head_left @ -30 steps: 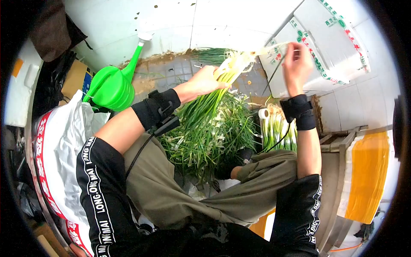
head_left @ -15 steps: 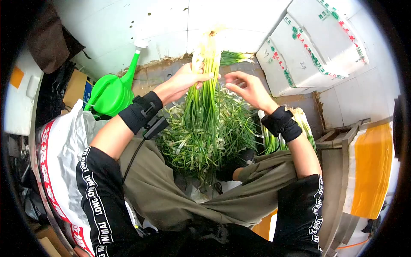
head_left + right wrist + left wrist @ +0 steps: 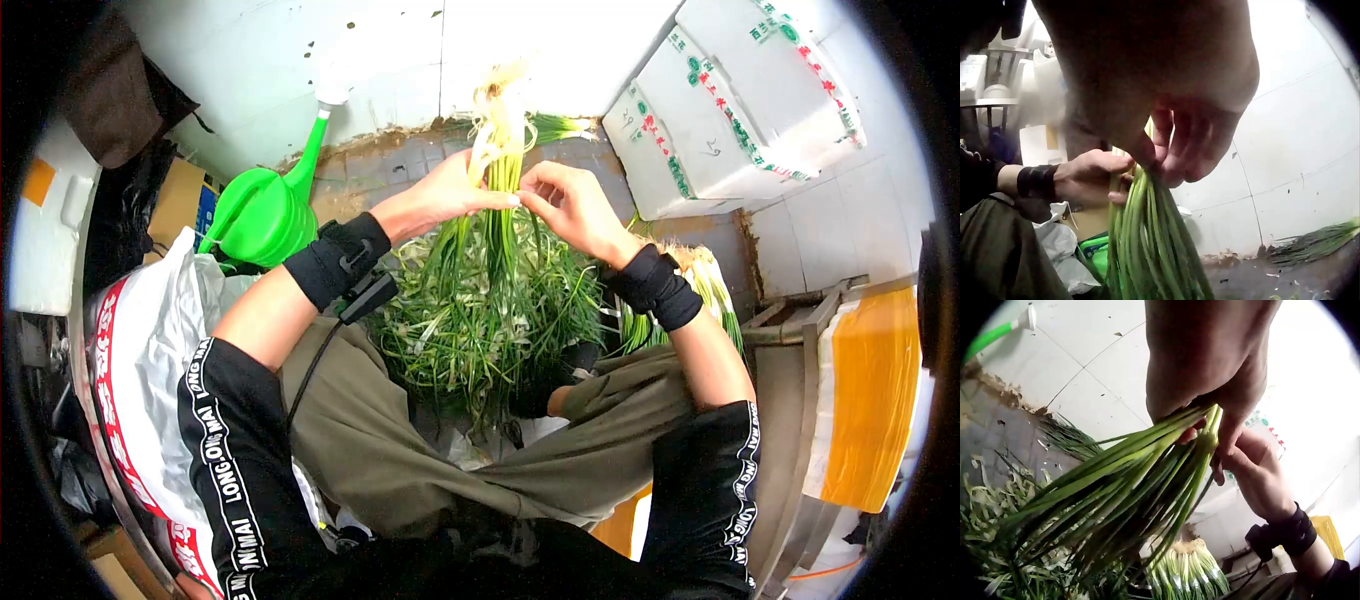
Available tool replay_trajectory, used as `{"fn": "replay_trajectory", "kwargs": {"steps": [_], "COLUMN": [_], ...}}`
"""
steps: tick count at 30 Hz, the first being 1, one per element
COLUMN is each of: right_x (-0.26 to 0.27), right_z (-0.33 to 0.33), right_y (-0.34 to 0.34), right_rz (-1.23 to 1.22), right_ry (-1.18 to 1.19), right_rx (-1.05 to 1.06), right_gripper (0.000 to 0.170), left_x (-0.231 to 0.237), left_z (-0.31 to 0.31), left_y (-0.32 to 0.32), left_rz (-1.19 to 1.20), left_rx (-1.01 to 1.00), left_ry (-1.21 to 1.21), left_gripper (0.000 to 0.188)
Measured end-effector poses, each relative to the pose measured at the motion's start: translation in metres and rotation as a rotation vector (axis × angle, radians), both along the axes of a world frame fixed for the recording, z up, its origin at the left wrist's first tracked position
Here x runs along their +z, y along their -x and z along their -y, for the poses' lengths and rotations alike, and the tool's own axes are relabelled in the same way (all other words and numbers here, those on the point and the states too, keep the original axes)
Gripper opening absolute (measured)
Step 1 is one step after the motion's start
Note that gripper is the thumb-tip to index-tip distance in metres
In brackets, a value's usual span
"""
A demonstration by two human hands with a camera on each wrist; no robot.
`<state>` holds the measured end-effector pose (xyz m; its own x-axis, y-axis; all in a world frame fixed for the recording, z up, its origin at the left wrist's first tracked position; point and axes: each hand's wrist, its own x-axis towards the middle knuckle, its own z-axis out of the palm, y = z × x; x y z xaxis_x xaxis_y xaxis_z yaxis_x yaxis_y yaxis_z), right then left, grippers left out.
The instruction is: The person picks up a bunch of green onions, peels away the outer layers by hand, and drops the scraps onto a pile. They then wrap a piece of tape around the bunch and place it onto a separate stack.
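My left hand [image 3: 445, 190] grips a bunch of scallions [image 3: 503, 155] around the stalks, with the pale root ends up and the green leaves hanging down. At the right side of the bunch, my right hand [image 3: 575, 208] pinches at the stalks with thumb and fingers, close beside the left thumb. The right wrist view shows those fingertips against the green stalks [image 3: 1147, 231], partly hidden behind the hand. Below both hands lies a large heap of loose scallion leaves and peelings [image 3: 480, 340] on the floor.
Neatly laid scallions [image 3: 712, 285] lie by the right knee, and another small bunch [image 3: 560, 128] lies near the wall. A green watering can [image 3: 262, 220] stands at left beside a white bag [image 3: 160, 350]. White foam boxes [image 3: 720, 130] are stacked at back right.
My right hand has come from the far right, beyond the root ends, back to the bunch's side. My left hand has turned the bunch from slanting right to nearly upright.
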<state>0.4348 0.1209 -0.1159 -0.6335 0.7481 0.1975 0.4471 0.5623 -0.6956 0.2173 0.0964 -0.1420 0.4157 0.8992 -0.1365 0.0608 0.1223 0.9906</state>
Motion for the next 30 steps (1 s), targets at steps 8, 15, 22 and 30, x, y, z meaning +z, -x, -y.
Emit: {"fn": "replay_trajectory", "kwargs": {"steps": [8,15,22,30], "right_x": [0.015,0.024,0.036,0.012], "right_z": [-0.005,-0.017,-0.072,-0.104], "right_y": [-0.002,-0.006,-0.059,-0.123], "right_rz": [0.139,0.062,-0.226,-0.484], "right_ry": [-0.195,-0.617,-0.656,-0.247], "right_rx": [0.091,-0.055,-0.600,-0.747], "right_gripper": [0.014,0.009,0.015,0.023], "left_x": [-0.006,0.003,-0.007,0.006], "left_z": [-0.006,-0.002,0.002,0.007], "left_y": [-0.006,-0.007,-0.007,-0.005], "left_rz": [-0.011,-0.138,-0.131,-0.191], "left_rx": [0.061,0.126,0.054,0.007], "left_ry": [-0.175,-0.042,-0.033,0.036], "left_gripper": [0.038,0.036,0.033,0.028]}}
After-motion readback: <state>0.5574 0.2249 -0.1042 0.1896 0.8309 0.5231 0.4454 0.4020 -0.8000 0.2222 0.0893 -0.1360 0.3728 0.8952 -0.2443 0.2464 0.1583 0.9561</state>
